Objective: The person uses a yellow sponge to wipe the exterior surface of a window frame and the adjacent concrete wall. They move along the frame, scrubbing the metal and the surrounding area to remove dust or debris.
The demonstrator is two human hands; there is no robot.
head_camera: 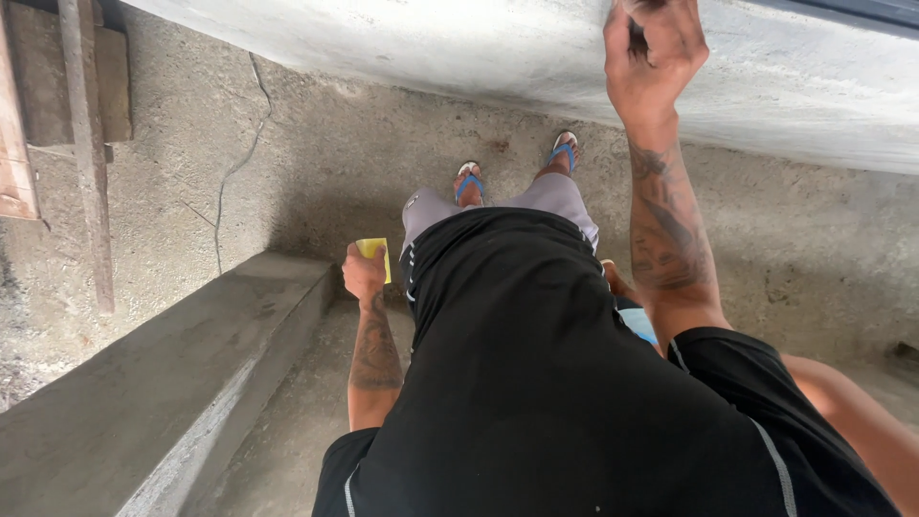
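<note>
Yellow block in left hand — fingers closed

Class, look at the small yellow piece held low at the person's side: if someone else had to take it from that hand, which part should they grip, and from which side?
Probably the upper edge of the yellow piece, from above. That part sticks out clear of the left hand, whose fingers wrap its lower part.
</note>
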